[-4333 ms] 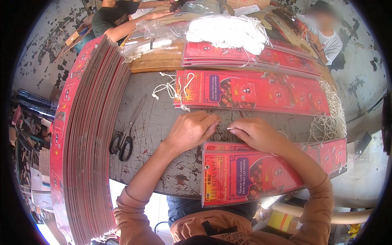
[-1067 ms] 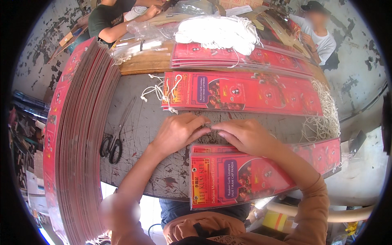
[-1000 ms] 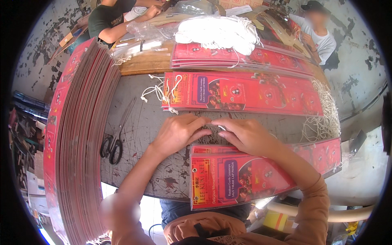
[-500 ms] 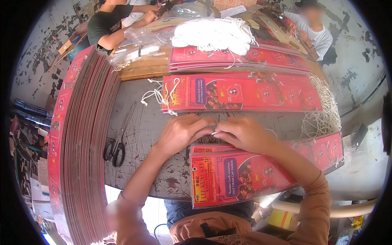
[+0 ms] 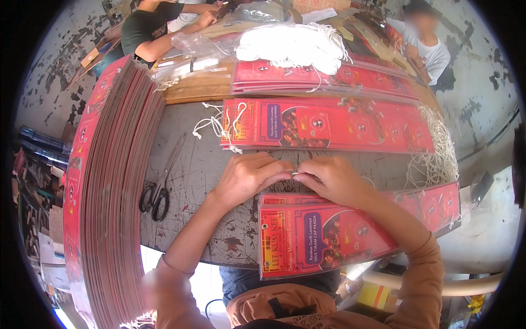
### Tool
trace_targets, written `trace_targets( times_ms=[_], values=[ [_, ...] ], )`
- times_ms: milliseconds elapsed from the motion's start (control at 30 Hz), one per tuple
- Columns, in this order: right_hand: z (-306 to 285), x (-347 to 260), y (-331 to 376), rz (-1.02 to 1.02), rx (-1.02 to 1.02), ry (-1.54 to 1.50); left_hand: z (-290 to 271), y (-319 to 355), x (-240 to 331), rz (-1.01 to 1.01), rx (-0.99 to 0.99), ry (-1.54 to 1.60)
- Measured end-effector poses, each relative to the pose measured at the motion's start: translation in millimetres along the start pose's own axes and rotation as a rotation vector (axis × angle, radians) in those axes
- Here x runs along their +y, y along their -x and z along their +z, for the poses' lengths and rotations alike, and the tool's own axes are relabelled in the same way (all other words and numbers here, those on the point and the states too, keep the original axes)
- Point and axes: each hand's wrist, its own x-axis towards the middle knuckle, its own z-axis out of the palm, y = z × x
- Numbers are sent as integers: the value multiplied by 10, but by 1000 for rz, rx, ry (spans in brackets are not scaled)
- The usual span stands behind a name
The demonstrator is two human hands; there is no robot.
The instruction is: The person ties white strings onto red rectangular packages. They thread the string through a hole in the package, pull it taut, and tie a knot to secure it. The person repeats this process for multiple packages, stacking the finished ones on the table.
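Note:
My left hand (image 5: 249, 176) and my right hand (image 5: 335, 181) meet above the middle of the table, fingertips pinched on a short bit of white cord (image 5: 295, 174). A thin loop of cord shows behind my right hand. Beneath my right forearm lie long red printed strips (image 5: 304, 268) in clear plastic, with eyelet holes at their left end. Beyond my hands rests another pile of red strips (image 5: 350, 129), with knotted white cords (image 5: 222, 127) at its left end. Most of the cord in my fingers is hidden.
Black-handled scissors (image 5: 155, 202) lie left of my hands, beside a tall stack of red strips (image 5: 112, 192). A bundle of white cord (image 5: 290, 46) sits on more strips at the back. Loose cords (image 5: 435, 153) hang at the right. Two people (image 5: 153, 30) (image 5: 422, 46) sit across the table.
Both hands keep their pinch on the cord, with only slight finger movement. The whole view has shifted a little, so everything appears slightly farther right.

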Motion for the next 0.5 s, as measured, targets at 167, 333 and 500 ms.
trace_targets(
  times_ms=[167, 333, 500],
  values=[
    [-14, 2, -8, -18, -20, 10, -27, 3, 14, 28, -45, -29],
    [10, 16, 6, -23, -8, 15, -27, -3, 15, 10, -43, -4],
    [3, 3, -4, -27, -16, 13, -16, 7, 3, 4, -33, 1]
  ],
)
